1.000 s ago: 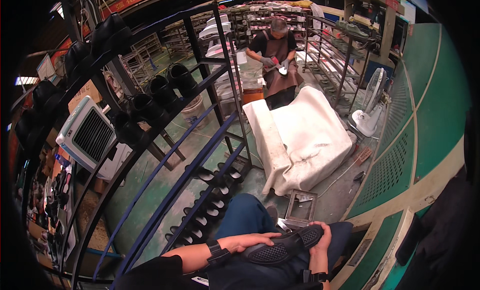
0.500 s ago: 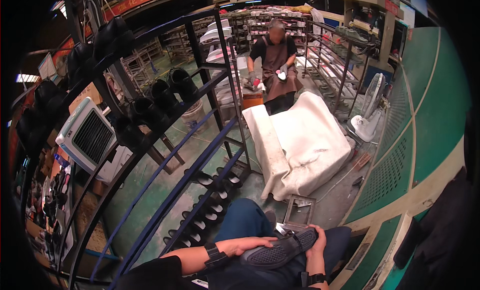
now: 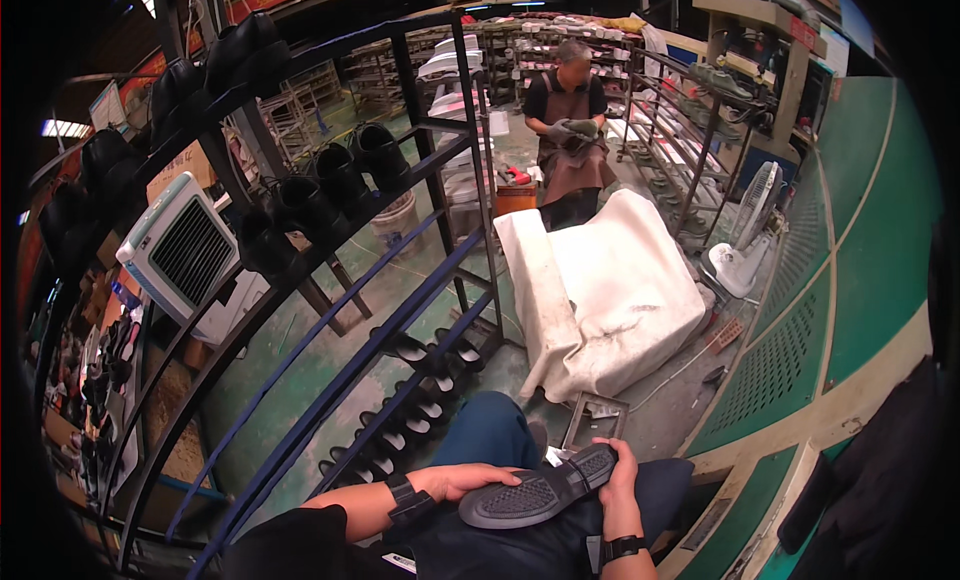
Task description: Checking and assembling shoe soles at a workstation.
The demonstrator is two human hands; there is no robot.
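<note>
A black shoe (image 3: 535, 496) lies across my lap with its patterned sole turned up. The broad toe end points left, and the heel end is at the right. My left hand (image 3: 468, 479) grips the toe end, thumb along the sole's edge and its other fingers hidden. Around the heel, my right hand (image 3: 620, 472) is closed, fingertips curled over the end. A dark band crosses the sole in front of the heel. The shoe's upper faces down, mostly out of sight.
Left of me stands a metal rack (image 3: 360, 310) holding black shoes (image 3: 380, 158). A cloth-covered block (image 3: 625, 295) is ahead, with a seated co-worker (image 3: 572, 120) beyond it. Green machine panels (image 3: 790, 350) border my right. A small metal frame (image 3: 597, 418) lies past my knees.
The shoe has shifted slightly left in my hands, its toe end swinging left. Both hands keep hold. The co-worker has put down a red tool and now holds a dark piece with both hands.
</note>
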